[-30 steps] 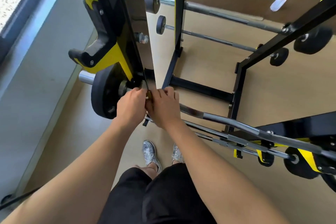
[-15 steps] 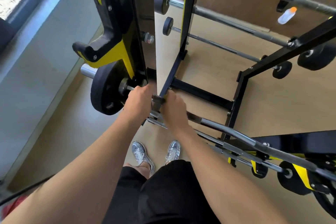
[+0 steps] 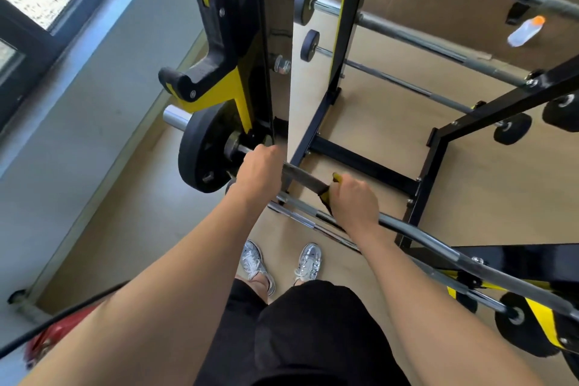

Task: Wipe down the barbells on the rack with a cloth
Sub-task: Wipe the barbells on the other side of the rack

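- Rightward from the left hand [image 3: 260, 166], the right hand [image 3: 354, 200] is now slid along the curved grey steel barbell [image 3: 302, 178], mid-frame.
- The bar is gripped bare by the left hand; the yellow-black cloth [image 3: 326, 196] is clenched round it by the right, to be pressed evenly.

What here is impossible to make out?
Head view:
cloth: mostly hidden inside the right hand.
curved barbell: right end cut off by the frame edge; left hand covers a stretch.
red object, bottom left: blurred, partly behind the left arm.
bottle: label too small to read.
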{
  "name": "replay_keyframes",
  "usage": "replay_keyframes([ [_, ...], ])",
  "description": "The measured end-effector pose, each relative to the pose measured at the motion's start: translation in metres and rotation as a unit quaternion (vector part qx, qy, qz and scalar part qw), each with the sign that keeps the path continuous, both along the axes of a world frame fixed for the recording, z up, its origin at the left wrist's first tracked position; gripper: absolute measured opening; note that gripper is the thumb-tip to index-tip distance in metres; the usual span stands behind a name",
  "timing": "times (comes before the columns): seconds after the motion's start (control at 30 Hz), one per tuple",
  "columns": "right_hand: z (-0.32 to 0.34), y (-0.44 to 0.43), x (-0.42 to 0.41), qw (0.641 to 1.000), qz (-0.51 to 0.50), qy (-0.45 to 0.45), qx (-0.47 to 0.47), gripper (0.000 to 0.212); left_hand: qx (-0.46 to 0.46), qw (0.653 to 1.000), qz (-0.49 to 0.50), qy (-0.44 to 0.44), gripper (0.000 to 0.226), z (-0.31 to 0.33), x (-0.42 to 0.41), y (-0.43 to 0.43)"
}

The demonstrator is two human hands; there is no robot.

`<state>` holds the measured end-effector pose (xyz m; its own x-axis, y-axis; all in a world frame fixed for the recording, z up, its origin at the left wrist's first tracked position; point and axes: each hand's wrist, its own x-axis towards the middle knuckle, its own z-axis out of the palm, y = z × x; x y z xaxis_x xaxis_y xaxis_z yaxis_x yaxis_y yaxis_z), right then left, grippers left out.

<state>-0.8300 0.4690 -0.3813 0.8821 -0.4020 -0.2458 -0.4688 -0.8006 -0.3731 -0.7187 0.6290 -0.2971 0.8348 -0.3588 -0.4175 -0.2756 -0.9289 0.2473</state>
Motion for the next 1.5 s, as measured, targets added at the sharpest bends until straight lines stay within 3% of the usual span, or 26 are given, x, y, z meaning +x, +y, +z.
replay_keyframes([
  [0.07,0.006,0.036,0.034,0.999,0.016,-0.022,0.045,0.009,0.015,1.000,-0.003,-0.007,0.026,0.003,-0.002,-0.004],
  [0.2,0.019,0.073,0.066,0.992,0.092,-0.072,0.054,0.036,0.041,0.999,-0.001,-0.017,0.031,-0.001,-0.005,-0.002],
  [0.27,0.021,0.055,0.057,0.991,0.120,-0.049,0.027,0.018,0.052,0.998,0.004,-0.020,0.031,-0.002,-0.004,-0.001],
  [0.3,0.017,0.040,0.045,0.993,0.113,-0.030,0.012,0.011,0.056,0.998,0.008,-0.015,0.032,-0.002,-0.003,-0.001],
  [0.43,0.009,-0.020,-0.029,0.999,0.035,-0.012,-0.009,0.024,0.046,0.999,0.021,0.011,0.027,-0.002,0.004,-0.002],
  [0.5,0.007,-0.018,-0.030,1.000,0.010,-0.005,-0.001,0.028,0.043,0.998,0.026,0.024,0.023,0.000,0.006,-0.003],
  [0.57,0.015,0.008,0.001,1.000,0.005,0.015,-0.002,0.020,0.042,0.998,0.029,0.036,0.019,0.004,0.005,-0.007],
  [0.63,0.025,0.043,0.040,0.998,0.002,-0.010,0.062,0.016,0.044,0.998,0.034,0.033,0.022,0.008,0.003,-0.011],
  [0.73,0.034,0.071,0.072,0.986,0.034,-0.065,0.148,0.040,0.059,0.997,0.046,0.033,0.024,0.007,0.004,-0.012],
  [0.87,0.020,0.039,0.045,0.993,0.106,-0.013,0.050,0.006,0.071,0.995,0.063,0.026,0.032,0.006,0.000,-0.011],
  [1.03,-0.002,-0.032,-0.026,0.982,0.123,0.045,-0.132,0.025,0.061,0.996,0.052,0.037,0.030,0.011,-0.003,-0.016],
  [1.13,-0.004,-0.022,-0.006,0.994,0.053,0.073,-0.065,0.015,0.059,0.996,0.044,0.041,0.024,0.016,-0.002,-0.018],
  [1.2,-0.003,0.006,0.017,0.999,-0.020,0.033,0.022,0.002,0.059,0.997,0.042,0.035,0.022,0.016,-0.003,-0.018],
  [1.33,0.008,0.034,0.041,0.983,-0.048,-0.045,0.168,0.022,0.076,0.997,0.018,0.005,0.026,0.012,-0.008,-0.019],
  [1.4,0.008,0.006,0.037,0.983,-0.057,0.010,0.176,0.009,0.080,0.997,0.003,0.001,0.024,0.013,-0.009,-0.022],
  [1.5,0.002,-0.046,0.009,0.985,-0.059,0.079,0.141,0.034,0.089,0.996,-0.003,-0.009,0.026,0.015,-0.007,-0.026],
])
